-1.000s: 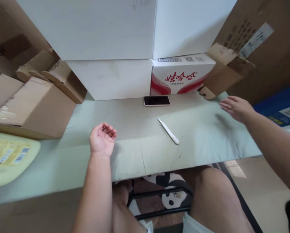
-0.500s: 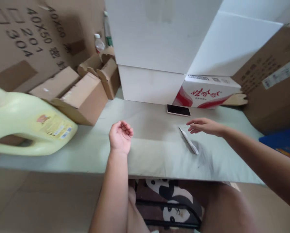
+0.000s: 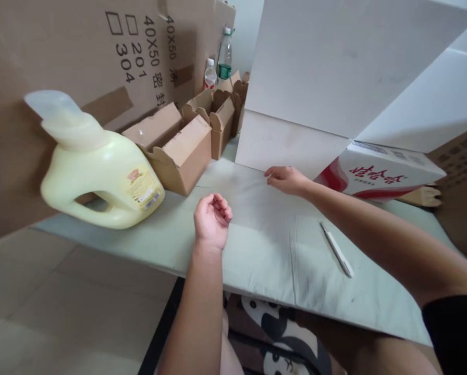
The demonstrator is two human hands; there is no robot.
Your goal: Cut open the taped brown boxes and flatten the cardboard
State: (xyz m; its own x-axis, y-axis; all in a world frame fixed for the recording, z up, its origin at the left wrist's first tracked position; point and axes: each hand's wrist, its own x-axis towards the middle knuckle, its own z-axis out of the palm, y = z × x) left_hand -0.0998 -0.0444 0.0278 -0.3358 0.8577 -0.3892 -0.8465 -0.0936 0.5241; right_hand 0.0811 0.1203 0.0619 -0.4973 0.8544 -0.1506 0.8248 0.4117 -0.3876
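My left hand point(image 3: 212, 221) hovers over the near side of the cloth-covered table point(image 3: 257, 245), palm up. Its fingers are loosely curled, and nothing lies in it. Farther back, my right hand point(image 3: 286, 179) reaches across to the bottom edge of a large white panel point(image 3: 290, 138). The right fingers are stretched out with no object visible in them; whether they touch the panel I cannot tell. A slim white-handled craft knife point(image 3: 338, 251) lies on the cloth below my right forearm. The phone is out of sight, apparently behind that forearm.
On the left stand a pale yellow jug point(image 3: 112, 140) and open cardboard boxes point(image 3: 196, 156). Behind them are plastic bottles point(image 3: 225, 54) and a big carton point(image 3: 73, 57). A red-and-white box point(image 3: 382, 172) sits at the back right. A panda-print cushion point(image 3: 292, 333) shows below the table edge.
My right hand has moved left and away from me, from beside the craft knife to the white panel. The view has turned left. My left hand keeps its curled, palm-up pose.
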